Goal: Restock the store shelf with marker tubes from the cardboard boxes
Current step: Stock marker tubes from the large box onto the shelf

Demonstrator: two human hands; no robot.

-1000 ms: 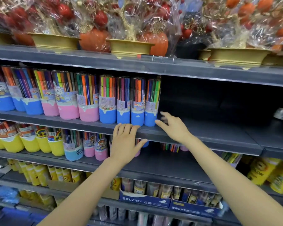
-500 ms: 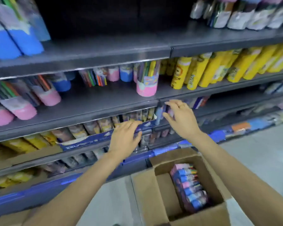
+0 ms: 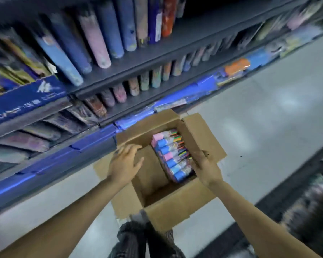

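Both hands dropped from shelf edge to cardboard box (image 3: 177, 213) on floor. Left hand (image 3: 124, 163) open over box, holding nothing. Right hand (image 3: 206, 167) at marker tubes (image 3: 172, 155), its grip too blurred to tell. Tubes lie along box's right side.

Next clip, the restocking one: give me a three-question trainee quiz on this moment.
1. True or false: the cardboard box stands open on the floor.
2. Which side of the box holds the marker tubes: A) toward the left hand, B) toward the right hand?
3. Fill in: the tubes' caps are blue and ____.

Key: 1 true; 2 B; 3 pink.
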